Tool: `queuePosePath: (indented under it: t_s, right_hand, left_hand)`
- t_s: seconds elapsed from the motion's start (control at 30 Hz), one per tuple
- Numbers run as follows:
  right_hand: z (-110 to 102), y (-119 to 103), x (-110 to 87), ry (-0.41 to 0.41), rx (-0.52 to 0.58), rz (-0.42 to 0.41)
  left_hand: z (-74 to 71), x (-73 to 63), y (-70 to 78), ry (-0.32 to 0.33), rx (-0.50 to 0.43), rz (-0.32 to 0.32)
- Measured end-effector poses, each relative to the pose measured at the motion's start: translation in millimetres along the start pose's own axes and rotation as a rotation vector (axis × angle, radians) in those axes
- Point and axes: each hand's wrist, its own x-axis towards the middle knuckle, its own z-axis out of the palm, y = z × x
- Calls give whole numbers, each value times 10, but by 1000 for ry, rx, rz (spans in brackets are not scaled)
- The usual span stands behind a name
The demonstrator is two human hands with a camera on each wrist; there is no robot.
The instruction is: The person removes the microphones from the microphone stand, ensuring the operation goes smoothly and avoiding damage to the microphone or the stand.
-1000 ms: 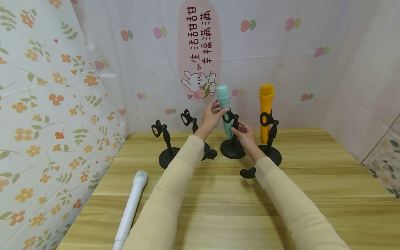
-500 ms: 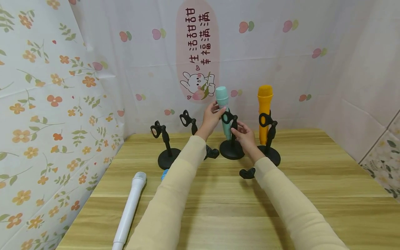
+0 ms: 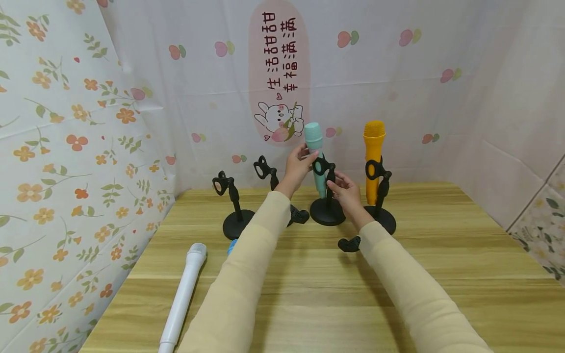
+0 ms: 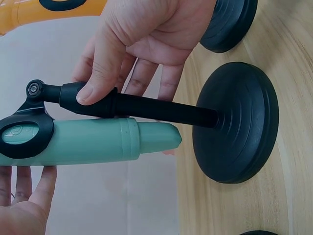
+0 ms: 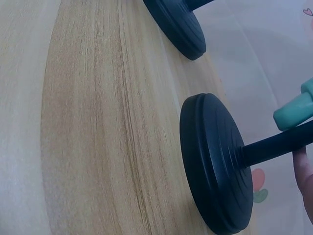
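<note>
A teal microphone (image 3: 314, 136) sits upright, slightly tilted, in the clip (image 4: 30, 139) of a black desk stand (image 3: 327, 214). My left hand (image 3: 297, 169) holds the microphone's upper body below its head, thumb in front. My right hand (image 3: 347, 194) grips the stand's pole, thumb along it, as the left wrist view shows closely. The microphone's tapered lower end (image 4: 156, 136) hangs beside the pole, above the round base (image 4: 237, 122). In the right wrist view only a finger (image 5: 304, 178) of the right hand shows behind the pole.
To the right, an orange microphone (image 3: 374, 147) stands in another stand (image 3: 383, 218). Two bare-clip stands are at left, one (image 3: 238, 223) fully visible, another (image 3: 264, 168) behind my left arm. A white microphone (image 3: 184, 294), a blue item (image 3: 232, 245) and black curved pieces (image 3: 350, 244) lie nearer.
The head view has shifted slightly, and a blue item now shows beside the left sleeve. Both hands keep their hold on the teal microphone and the stand.
</note>
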Motion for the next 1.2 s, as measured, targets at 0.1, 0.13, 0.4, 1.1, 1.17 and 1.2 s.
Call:
queuePosePath:
  t_s: [0.1, 0.13, 0.4, 1.1, 1.17, 1.2]
  right_hand:
    - [5, 3, 2, 10, -2, -2]
    - [6, 3, 3, 14, 1, -2]
    - [8, -1, -1, 7, 2, 20]
    - [-22, -152, -116, -41, -19, 16]
    - [-20, -166, -132, -45, -16, 17]
    - [-21, -176, -143, -44, -21, 19]
  left_hand:
    - [2, 1, 0, 5, -12, 4]
    - [2, 1, 0, 6, -14, 8]
    - [-23, -34, 26, 7, -28, -3]
    - [-87, -120, 194, -38, -78, -45]
    - [-99, -134, 208, -41, -88, -48]
    - [-105, -147, 225, -38, -93, -49]
